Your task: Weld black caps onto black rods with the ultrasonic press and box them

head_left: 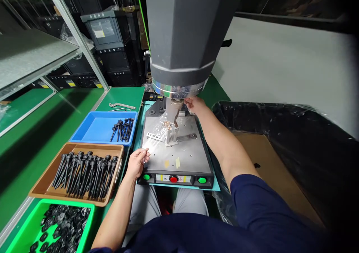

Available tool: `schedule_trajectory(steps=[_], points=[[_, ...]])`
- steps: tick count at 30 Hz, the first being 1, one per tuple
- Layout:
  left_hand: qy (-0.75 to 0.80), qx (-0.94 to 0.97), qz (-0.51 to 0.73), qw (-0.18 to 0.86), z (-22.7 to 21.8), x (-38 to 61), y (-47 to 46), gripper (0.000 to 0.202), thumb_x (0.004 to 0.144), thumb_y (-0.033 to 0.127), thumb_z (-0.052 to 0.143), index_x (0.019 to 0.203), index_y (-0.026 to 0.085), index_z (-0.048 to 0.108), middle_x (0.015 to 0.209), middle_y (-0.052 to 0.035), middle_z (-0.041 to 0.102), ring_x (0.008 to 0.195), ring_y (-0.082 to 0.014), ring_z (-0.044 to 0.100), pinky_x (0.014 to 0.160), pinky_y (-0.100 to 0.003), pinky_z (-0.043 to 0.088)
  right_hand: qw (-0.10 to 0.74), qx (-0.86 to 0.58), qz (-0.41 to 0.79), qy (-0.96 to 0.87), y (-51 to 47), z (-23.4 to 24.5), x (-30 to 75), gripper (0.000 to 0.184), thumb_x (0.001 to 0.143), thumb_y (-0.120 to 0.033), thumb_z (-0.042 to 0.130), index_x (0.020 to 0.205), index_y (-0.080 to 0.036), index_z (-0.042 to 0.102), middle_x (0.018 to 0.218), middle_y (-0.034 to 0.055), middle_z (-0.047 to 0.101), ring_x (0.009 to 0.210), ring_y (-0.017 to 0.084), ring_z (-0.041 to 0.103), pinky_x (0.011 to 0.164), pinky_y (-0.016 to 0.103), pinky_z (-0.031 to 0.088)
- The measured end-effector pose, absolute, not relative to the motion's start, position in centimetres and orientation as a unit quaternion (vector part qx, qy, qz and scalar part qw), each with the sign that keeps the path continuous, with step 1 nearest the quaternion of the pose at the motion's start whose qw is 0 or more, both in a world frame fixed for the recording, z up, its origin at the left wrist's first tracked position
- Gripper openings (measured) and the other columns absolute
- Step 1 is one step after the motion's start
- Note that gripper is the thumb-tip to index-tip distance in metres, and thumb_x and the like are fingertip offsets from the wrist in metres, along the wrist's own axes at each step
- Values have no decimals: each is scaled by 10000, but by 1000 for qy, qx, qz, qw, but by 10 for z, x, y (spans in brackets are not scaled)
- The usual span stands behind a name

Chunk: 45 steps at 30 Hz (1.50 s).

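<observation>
My left hand (138,162) is at the front left of the machine's metal plate (179,159), thumb and fingers pinched on a clear plastic film (157,137). The crinkled film stretches up and away to the welding horn (171,111), where its far end is hard to make out. Beneath the horn stands a small metal fixture (171,136) on the plate. My right hand (195,105) reaches to the right side of the horn, just under the machine head (182,40). Its fingers are bent together there; what they grip is hidden.
To the left stand a blue tray (89,127) and a brown tray (37,187) with long black threaded parts, and a green bin (89,219) of small black pieces. A wrench (123,106) lies behind. Buttons line the machine base (165,182). A plastic-lined box (286,122) is at right.
</observation>
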<state>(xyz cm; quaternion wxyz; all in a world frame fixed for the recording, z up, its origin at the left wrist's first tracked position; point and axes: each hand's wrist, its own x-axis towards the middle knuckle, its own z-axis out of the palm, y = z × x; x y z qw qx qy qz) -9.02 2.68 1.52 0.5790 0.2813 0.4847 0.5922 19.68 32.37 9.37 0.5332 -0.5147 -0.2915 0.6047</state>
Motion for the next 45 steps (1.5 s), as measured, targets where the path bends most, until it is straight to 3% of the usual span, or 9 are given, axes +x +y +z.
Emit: schedule_trajectory(steps=[4,9,15,20,26,30,33,37,45], points=[[477,285,586,590,18,-88,36,367,667,400,845,853,115,709,691,-43,662,568,-97,568,525,-213,400,520,-553,599,-254,329,89,190,116,1043,-250,452,1062,-186,547,703,18,642,678,137,622,559,214,453],[471,266,588,602,22,-84,39,378,674,388,845,900,123,697,698,-31,651,574,-89,566,518,-199,405,458,-587,628,-227,303,64,196,525,1015,-602,364,1147,-114,509,785,100,676,751,239,681,631,333,566],[454,268,578,622,22,-83,40,394,694,405,827,935,123,695,777,-57,682,621,-101,605,524,-195,436,459,-589,639,-184,235,35,228,689,977,-676,321,1355,-109,423,969,186,694,816,262,710,677,362,599],[472,254,504,677,22,-97,70,427,796,490,718,982,105,700,926,-139,729,731,-162,692,594,-236,534,530,-557,603,-212,180,18,227,579,977,-603,456,1333,-146,465,1003,164,690,854,215,707,731,296,598],[510,270,477,663,35,-100,114,453,838,533,667,975,102,663,998,-186,741,792,-211,733,629,-264,575,458,-593,598,-286,178,28,213,433,927,-463,650,1241,-183,546,1090,165,661,804,177,683,677,251,584],[509,259,469,673,44,-95,135,467,853,561,633,964,108,656,926,-165,745,712,-197,723,578,-261,568,393,-607,634,-272,194,35,202,483,928,-525,621,1267,-199,514,1056,161,656,721,184,689,488,215,523],[505,249,471,679,48,-97,148,457,852,557,638,962,114,655,832,-131,735,667,-182,710,549,-249,557,366,-603,670,-229,202,37,196,373,959,-500,576,1155,-187,530,898,128,668,585,164,663,325,152,339],[506,279,466,670,51,-103,161,379,850,469,670,963,108,663,719,-98,711,657,-187,709,535,-239,544,372,-588,687,-207,211,38,198,178,977,-336,581,910,-177,536,749,60,665,359,59,442,267,133,153],[497,362,533,581,66,-101,180,264,801,294,748,966,113,649,640,-30,668,477,-83,598,388,-136,334,494,-523,649,-245,235,51,215,185,928,-192,651,792,-201,526,572,-73,529,336,20,293,294,121,185]])
